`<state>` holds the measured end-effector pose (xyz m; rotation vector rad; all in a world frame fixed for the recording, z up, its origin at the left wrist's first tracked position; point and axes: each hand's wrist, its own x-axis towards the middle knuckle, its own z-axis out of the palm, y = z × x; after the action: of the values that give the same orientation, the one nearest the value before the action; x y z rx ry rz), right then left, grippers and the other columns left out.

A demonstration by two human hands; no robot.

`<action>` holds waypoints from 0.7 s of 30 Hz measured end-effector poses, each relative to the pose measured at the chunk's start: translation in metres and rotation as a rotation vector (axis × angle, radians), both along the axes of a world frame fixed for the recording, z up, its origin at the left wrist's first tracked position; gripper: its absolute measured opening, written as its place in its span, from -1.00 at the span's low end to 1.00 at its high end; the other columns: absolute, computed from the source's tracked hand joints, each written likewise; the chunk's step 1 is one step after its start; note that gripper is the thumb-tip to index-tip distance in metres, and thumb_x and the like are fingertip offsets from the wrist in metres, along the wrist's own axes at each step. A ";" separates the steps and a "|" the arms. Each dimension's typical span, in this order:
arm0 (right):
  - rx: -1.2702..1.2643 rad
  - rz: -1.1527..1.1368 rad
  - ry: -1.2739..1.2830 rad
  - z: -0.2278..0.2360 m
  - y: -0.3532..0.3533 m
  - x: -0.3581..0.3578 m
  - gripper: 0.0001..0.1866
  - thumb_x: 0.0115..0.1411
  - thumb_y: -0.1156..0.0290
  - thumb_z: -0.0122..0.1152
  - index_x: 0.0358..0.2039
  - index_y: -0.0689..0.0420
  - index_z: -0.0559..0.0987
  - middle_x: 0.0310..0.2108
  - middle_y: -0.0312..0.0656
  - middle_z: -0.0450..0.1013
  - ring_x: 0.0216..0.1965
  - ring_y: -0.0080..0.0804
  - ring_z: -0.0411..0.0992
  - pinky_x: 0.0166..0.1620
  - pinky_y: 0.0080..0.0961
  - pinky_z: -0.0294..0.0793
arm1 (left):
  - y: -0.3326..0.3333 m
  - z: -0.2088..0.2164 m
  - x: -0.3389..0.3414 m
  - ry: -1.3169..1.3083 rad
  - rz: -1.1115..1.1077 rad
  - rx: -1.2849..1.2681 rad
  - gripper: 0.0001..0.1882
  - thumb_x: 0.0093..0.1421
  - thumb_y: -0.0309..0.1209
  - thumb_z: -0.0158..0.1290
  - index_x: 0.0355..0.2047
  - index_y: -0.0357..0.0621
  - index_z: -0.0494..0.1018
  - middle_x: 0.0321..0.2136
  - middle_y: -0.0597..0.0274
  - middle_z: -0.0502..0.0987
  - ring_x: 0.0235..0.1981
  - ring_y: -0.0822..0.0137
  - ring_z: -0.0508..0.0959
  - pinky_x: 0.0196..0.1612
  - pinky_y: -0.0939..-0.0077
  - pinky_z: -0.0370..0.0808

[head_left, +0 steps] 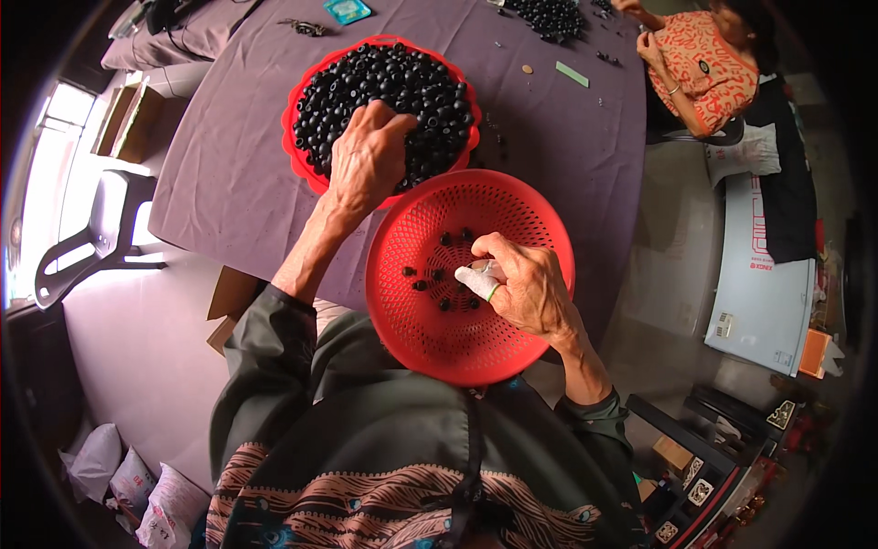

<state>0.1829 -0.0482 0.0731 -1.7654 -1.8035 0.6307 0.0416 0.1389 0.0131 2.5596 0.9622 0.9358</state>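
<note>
A red scalloped basin (294, 157) full of glossy black beads (384, 78) stands on the table. My left hand (370, 151) is over the beads with its fingers bent down and closed; what they pinch, if anything, is hidden. Closer to me, a round red colander (412, 329) sits at the table's edge, above my lap. Several black bead-like pieces (420, 285) lie scattered on its perforated bottom. My right hand (530, 288) hovers inside it, closed in a pinch. A white cover with a green band (476, 282) wraps its thumb. Whatever is between those fingertips is unclear.
A purple cloth (549, 128) covers the table. Beyond the basin lie a pile of black beads (549, 18), a pale green strip (572, 74) and a blue packet (347, 10). Another person (704, 69) sits at the far right. A dark chair (101, 229) stands left.
</note>
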 end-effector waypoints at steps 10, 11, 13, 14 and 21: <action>-0.032 0.042 0.135 -0.003 0.005 0.001 -0.68 0.07 0.15 0.18 -0.46 0.15 0.38 -0.66 -0.21 0.39 -0.61 -0.38 0.45 -0.53 -0.50 0.39 | 0.019 -0.005 0.002 -0.036 -0.116 0.127 -0.86 -0.01 -0.54 0.02 -0.39 -0.21 0.48 -0.49 0.24 0.42 -0.44 0.29 0.47 -0.39 0.45 0.44; -0.025 0.059 0.181 0.000 0.008 0.000 -0.65 0.09 0.10 0.14 -0.46 0.16 0.39 -0.67 -0.22 0.37 -0.62 -0.38 0.43 -0.53 -0.49 0.37 | 0.014 0.004 -0.002 -0.033 -0.109 0.129 -0.86 -0.01 -0.54 0.02 -0.39 -0.21 0.48 -0.49 0.24 0.42 -0.44 0.29 0.47 -0.39 0.45 0.44; -0.004 0.031 0.198 0.002 0.012 0.005 -0.64 0.10 0.09 0.12 -0.46 0.17 0.39 -0.68 -0.21 0.35 -0.63 -0.38 0.41 -0.52 -0.48 0.35 | -0.002 0.032 -0.005 -0.416 -0.042 -0.942 -0.89 0.06 -0.50 0.01 -0.38 -0.24 0.45 -0.54 0.32 0.42 -0.54 0.45 0.46 -0.46 0.59 0.41; 0.015 0.016 0.220 0.006 0.016 0.006 -0.62 0.12 0.07 0.10 -0.46 0.18 0.40 -0.69 -0.21 0.34 -0.64 -0.39 0.38 -0.52 -0.48 0.34 | -0.008 0.037 -0.005 -0.692 -0.082 -1.227 -0.89 0.10 -0.47 -0.01 -0.38 -0.24 0.44 -0.57 0.36 0.39 -0.59 0.56 0.41 -0.50 0.69 0.36; 0.102 -0.079 -0.003 0.029 0.048 0.004 -0.63 0.03 0.12 0.20 -0.50 0.19 0.40 -0.61 -0.13 0.44 -0.57 -0.19 0.45 -0.51 -0.38 0.41 | -0.066 0.028 0.005 -1.308 -0.586 -1.884 -0.79 0.16 -0.38 -0.06 -0.24 -0.23 0.38 -0.41 0.26 0.47 -0.41 0.43 0.48 -0.36 0.59 0.43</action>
<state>0.1874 -0.0004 0.1023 -1.7605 -1.7275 0.4960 0.0463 0.0725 0.0415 0.3082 0.1960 0.6103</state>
